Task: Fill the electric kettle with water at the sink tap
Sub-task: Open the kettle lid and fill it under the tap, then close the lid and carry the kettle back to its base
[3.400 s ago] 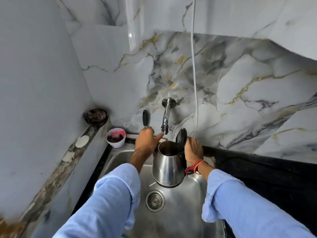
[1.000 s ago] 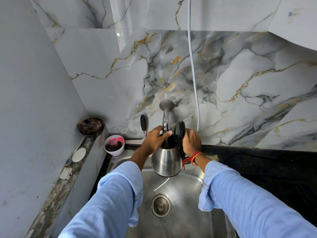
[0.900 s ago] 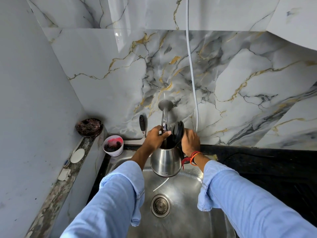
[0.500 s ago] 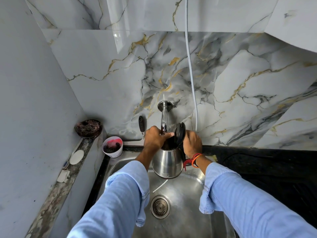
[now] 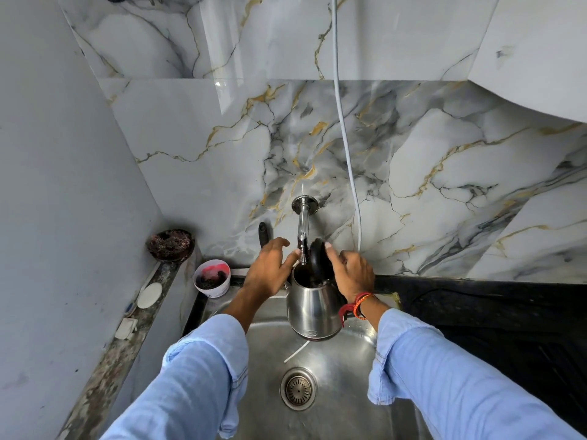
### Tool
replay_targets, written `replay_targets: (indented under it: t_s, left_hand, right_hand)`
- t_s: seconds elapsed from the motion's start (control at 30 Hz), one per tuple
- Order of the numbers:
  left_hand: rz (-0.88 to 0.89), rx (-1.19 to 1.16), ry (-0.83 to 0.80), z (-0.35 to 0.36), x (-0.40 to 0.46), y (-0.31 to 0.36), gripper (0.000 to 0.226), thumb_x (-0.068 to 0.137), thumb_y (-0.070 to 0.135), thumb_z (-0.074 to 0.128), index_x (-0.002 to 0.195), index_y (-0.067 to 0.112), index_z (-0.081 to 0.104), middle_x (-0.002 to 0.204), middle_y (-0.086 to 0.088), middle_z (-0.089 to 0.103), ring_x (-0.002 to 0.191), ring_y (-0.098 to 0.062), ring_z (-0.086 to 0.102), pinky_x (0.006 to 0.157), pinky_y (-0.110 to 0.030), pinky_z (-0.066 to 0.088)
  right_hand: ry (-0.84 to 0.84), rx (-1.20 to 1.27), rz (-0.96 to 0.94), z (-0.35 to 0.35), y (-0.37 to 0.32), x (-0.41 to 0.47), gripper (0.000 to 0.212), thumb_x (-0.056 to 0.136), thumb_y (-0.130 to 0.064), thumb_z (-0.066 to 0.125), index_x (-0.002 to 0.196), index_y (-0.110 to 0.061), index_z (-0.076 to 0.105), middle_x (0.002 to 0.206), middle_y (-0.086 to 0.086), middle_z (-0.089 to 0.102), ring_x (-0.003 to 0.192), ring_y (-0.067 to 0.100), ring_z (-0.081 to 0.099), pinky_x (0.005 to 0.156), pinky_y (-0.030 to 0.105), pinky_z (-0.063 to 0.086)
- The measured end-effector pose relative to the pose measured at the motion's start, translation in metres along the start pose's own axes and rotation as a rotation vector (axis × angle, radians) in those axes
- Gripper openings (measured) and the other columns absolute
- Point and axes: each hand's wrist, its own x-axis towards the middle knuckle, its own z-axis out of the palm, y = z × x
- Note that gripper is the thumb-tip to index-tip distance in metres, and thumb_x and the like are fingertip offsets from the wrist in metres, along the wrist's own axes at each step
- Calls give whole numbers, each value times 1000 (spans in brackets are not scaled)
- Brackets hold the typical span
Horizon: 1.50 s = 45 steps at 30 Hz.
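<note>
A steel electric kettle (image 5: pixel 313 308) hangs above the sink basin (image 5: pixel 343 404), its black lid (image 5: pixel 319 260) flipped up. Its mouth sits right under the spout of the chrome wall tap (image 5: pixel 303 223). My right hand (image 5: pixel 351 273) grips the kettle by the handle side, with the index finger resting on the lid's top. My left hand (image 5: pixel 270 268) hovers to the left of the tap spout, fingers spread and the thumb near the spout's end. I cannot make out whether water is running.
A black-handled tool (image 5: pixel 263 233) stands behind my left hand. On the left ledge stand a white cup with dark contents (image 5: pixel 212 277), a dark scrubber dish (image 5: pixel 171 244) and a white soap piece (image 5: pixel 149 295). A white hose (image 5: pixel 346 138) hangs down the wall. Black counter (image 5: pixel 492 312) lies right.
My left hand has come off the tap spout and opened, drifting slightly left. The kettle stays under the tap in my right hand, whose index finger now lies on the lid.
</note>
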Motion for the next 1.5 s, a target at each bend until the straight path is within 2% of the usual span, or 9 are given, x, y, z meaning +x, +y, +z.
replay_targets:
  t_s: [0.13,0.27,0.47,0.7,0.8,1.03,1.27,1.37,1.5]
  left_hand:
    - [126,92,73,-4,-15,8,52,107,49,40,144,13,47,148,-8,51,138,-25,46,108,-40,42]
    - [238,220,27,2,-21,13,61,107,47,40,155,9,39,162,-12,39,153,-26,32,125,-41,27]
    - [246,434,-110,31,-51,33,103,93,80,30,166,11,6,174,-5,-1,161,-16,-6,130,-46,-1]
    - [180,463,-119,41,-63,44,126,77,96,24,165,10,-2,174,-5,-8,160,-17,-12,129,-50,-8]
    - [151,436,-86,39,-67,46,129,74,98,25,165,9,-1,174,-6,-7,160,-17,-11,128,-49,-9]
    - [121,405,-32,40,-75,52,131,71,100,21,165,10,7,174,-6,3,161,-16,-4,127,-48,-6]
    - [128,413,-124,46,-81,64,133,72,98,28,165,8,1,174,-8,1,161,-19,-2,128,-49,-1]
    - [172,406,-200,49,-75,81,137,69,94,52,165,8,4,173,-11,14,159,-26,19,125,-54,23]
    - [160,279,-279,70,-64,120,136,50,83,77,159,24,21,151,-5,46,134,-35,53,102,-55,50]
  right_hand:
    - [-3,-49,5,-6,1,-11,79,83,-83,25,57,-13,50,56,3,57,61,29,57,54,33,43]
    - [-4,-80,-4,-13,1,-16,71,87,-78,26,57,-17,47,68,11,64,69,36,58,63,40,51]
    - [55,-59,-38,-40,9,-35,65,92,-71,30,57,-19,48,65,10,64,67,34,58,59,38,48]
    - [62,-86,-98,-48,-2,-34,56,91,-50,58,52,-15,36,50,1,45,56,33,46,51,30,30]
    - [35,-109,-71,-52,-9,-35,53,86,-44,66,53,-15,36,50,-1,43,56,31,46,52,30,31]
    - [0,-69,17,-57,-16,-36,48,80,-34,70,51,-11,40,54,4,48,58,31,50,53,28,31]
    - [-8,-51,18,-72,-5,-34,47,80,-34,70,51,-13,39,56,6,51,59,32,52,54,28,33]
    - [24,-30,55,-92,7,-37,48,78,-31,70,50,-11,37,49,1,44,56,32,47,52,29,29]
    - [53,-26,67,-139,38,-35,49,79,-28,71,50,-10,36,49,4,41,57,33,45,54,35,34]
